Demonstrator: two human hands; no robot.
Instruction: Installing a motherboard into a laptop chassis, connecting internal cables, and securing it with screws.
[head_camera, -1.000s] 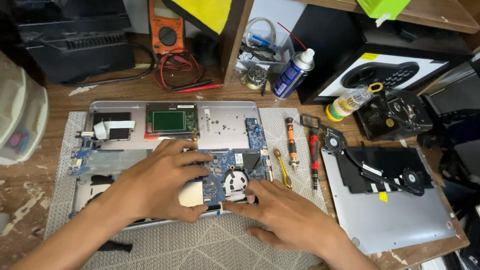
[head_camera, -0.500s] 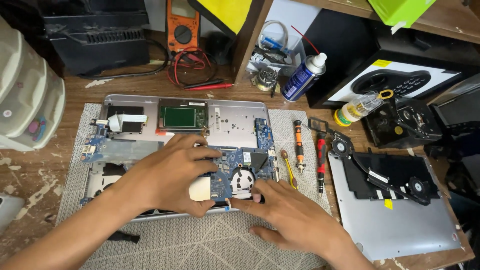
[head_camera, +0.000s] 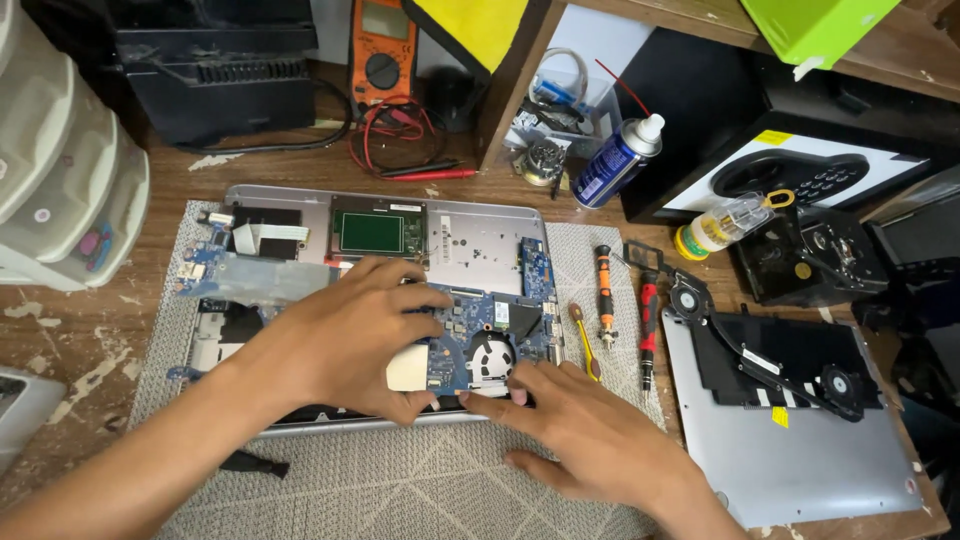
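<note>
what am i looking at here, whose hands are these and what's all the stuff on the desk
This is one picture from a camera worn on a person's head, looking down at their own two bare hands over a wooden desk. No robot is involved.

In the middle, on a grey mat, lies an opened laptop with its blue circuit board and a round fan exposed. The left hand rests flat on the board, and the right hand presses its fingertips at the laptop's front edge. Neither hand visibly holds a tool.

To the right lie three screwdrivers, then the laptop's removed bottom cover with a black cooling part on it. At the back are an orange meter with red leads, a blue spray can and a small yellow-capped bottle.
</note>
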